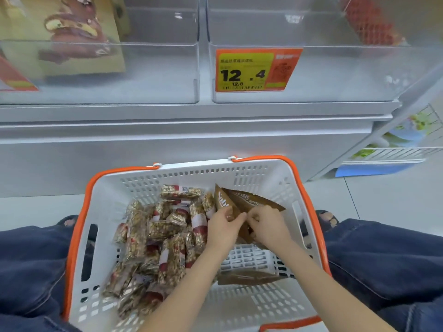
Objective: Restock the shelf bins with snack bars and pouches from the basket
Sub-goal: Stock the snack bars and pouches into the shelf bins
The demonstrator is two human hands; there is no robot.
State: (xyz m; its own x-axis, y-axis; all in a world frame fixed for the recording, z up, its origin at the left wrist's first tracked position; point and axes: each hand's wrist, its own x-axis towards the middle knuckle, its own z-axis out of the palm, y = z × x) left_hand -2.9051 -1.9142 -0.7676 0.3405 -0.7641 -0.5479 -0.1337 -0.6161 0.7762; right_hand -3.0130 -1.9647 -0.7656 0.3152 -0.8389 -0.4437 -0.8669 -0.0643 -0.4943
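A white basket with orange handles (239,168) sits on the floor between my knees. Several nut snack bars (165,236) in clear wrappers fill its left half. Brown pouches (242,198) stand in its far right part. My left hand (221,227) and my right hand (268,225) are both inside the basket, each pinching the lower edges of the brown pouches. Another brown pouch (249,276) lies flat under my right forearm. Above, two clear shelf bins stand side by side: the left bin (153,68) and the right bin (335,75), which carries a yellow and orange price tag (256,70).
A tan cookie box (72,37) stands in the left bin, and a red packet (369,22) leans at the back right of the right bin. A white wire rack (395,152) with colourful packs is at the right. My jeans-clad knees flank the basket.
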